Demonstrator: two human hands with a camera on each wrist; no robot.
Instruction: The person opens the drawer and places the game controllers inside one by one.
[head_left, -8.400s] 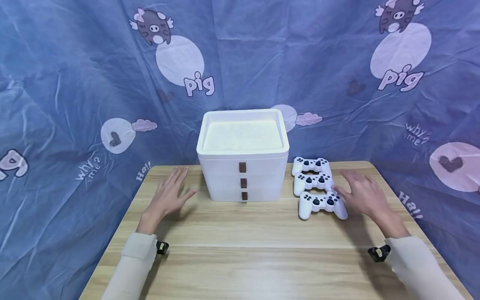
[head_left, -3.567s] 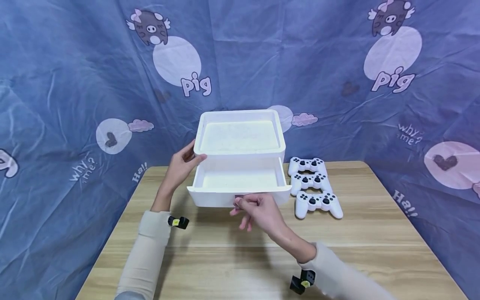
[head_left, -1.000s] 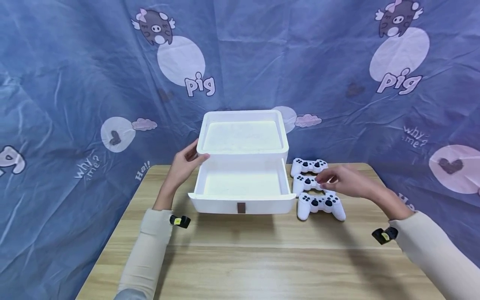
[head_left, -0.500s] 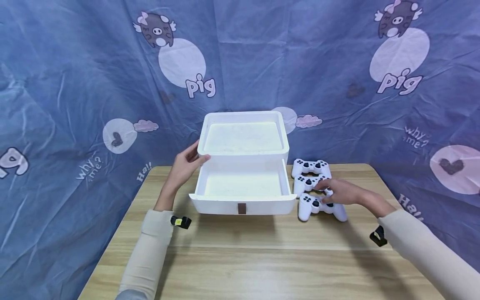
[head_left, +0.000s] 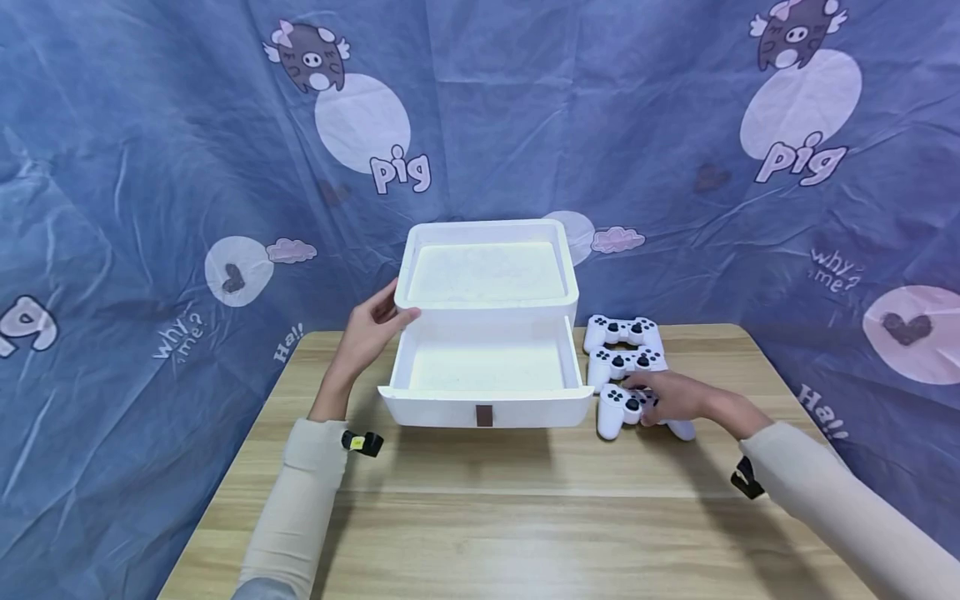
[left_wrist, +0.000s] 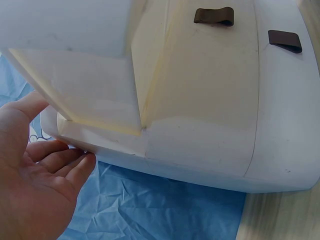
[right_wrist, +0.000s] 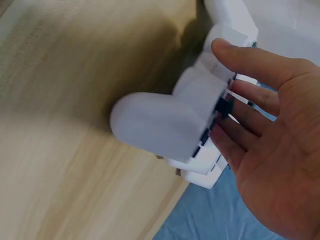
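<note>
A white cabinet (head_left: 487,313) with several brown-tabbed drawers stands at the back of the table, its top drawer (head_left: 480,410) pulled out and bare inside. My left hand (head_left: 367,333) grips the cabinet's upper left corner, thumb at the front and fingers along the side, as the left wrist view also shows. Right of the cabinet, three white game controllers lie in a column. Over the nearest game controller (head_left: 619,408) is my right hand (head_left: 671,396), covering its right half. In the right wrist view its thumb and fingers are spread about the controller, fairly straight; firm contact is unclear.
The middle game controller (head_left: 603,367) and the farthest one (head_left: 621,332) lie close behind the nearest. Blue printed cloth (head_left: 495,108) hangs behind and beside the wooden table (head_left: 480,517). The open drawer juts forward near the controllers.
Earlier, my right hand pulled the top drawer out while the left took hold of the cabinet. In the last second my right hand moved from the middle controller down onto the nearest one.
</note>
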